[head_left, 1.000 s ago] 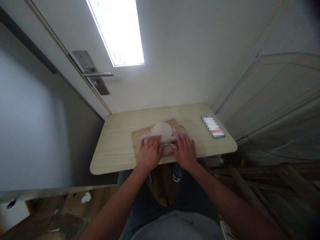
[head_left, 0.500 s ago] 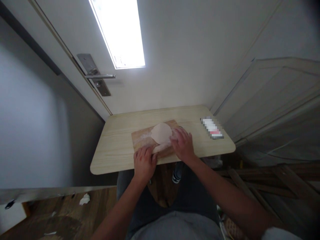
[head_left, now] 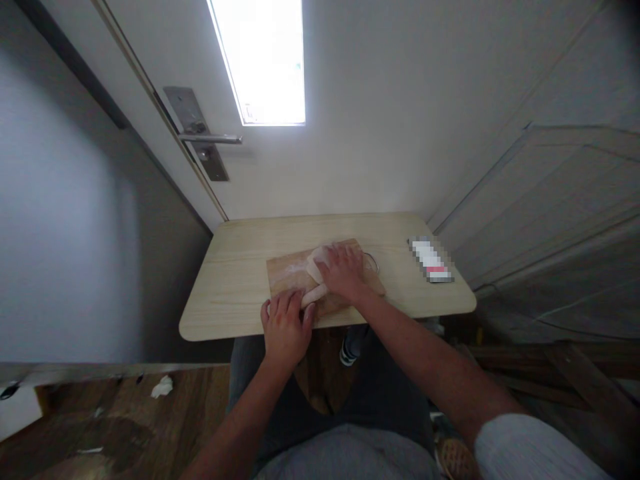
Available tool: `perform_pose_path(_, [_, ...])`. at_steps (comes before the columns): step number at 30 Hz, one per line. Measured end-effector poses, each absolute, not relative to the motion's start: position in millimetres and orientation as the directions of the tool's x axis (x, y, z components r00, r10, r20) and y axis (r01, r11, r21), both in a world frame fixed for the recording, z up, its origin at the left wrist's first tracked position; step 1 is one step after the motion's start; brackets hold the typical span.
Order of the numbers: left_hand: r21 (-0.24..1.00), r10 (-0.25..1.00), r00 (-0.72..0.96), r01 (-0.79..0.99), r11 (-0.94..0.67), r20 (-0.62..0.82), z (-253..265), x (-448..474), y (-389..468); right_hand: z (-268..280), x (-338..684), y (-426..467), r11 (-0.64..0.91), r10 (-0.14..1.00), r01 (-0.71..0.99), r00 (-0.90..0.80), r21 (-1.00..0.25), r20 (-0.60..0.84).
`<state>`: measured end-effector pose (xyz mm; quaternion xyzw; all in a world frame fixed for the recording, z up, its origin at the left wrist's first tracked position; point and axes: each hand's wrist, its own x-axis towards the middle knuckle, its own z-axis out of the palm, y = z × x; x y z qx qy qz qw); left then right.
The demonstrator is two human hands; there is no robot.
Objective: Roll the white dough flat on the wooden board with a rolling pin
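Note:
A flour-dusted cutting board (head_left: 281,270) lies on the small table. A pale, flattened round of dough (head_left: 314,265) is on the board, its right side hidden by my right hand (head_left: 343,272). That hand reaches over the dough, fingers bent down onto it, with the thumb side near its middle. My left hand (head_left: 287,321) is closed around the near-left end of a light rolling pin (head_left: 315,295). The pin slants up to the right along the dough's near edge, and its far end disappears under my right hand.
A metal ring (head_left: 373,261) sits at the board's right end. A phone with a blurred screen (head_left: 431,260) lies on the light wooden table (head_left: 225,287), right side. Behind the table stands a white door with a metal handle (head_left: 210,139). Crumpled paper (head_left: 163,387) is on the floor.
My right hand has left the right end of the rolling pin and moved up and left onto the dough. My left hand stays on the pin. The view has shifted slightly.

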<state>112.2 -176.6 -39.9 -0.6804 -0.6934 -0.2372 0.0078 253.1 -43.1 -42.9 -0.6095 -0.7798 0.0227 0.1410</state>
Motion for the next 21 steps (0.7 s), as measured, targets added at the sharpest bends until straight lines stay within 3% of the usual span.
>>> perform_pose_path(21, [0.319,0.928,-0.130,0.948,0.013,0.349,-35.0,80.7,-138.5,-29.4,198.7,21.7,0.289,0.927,0.924,-0.205,-0.250,0.315])
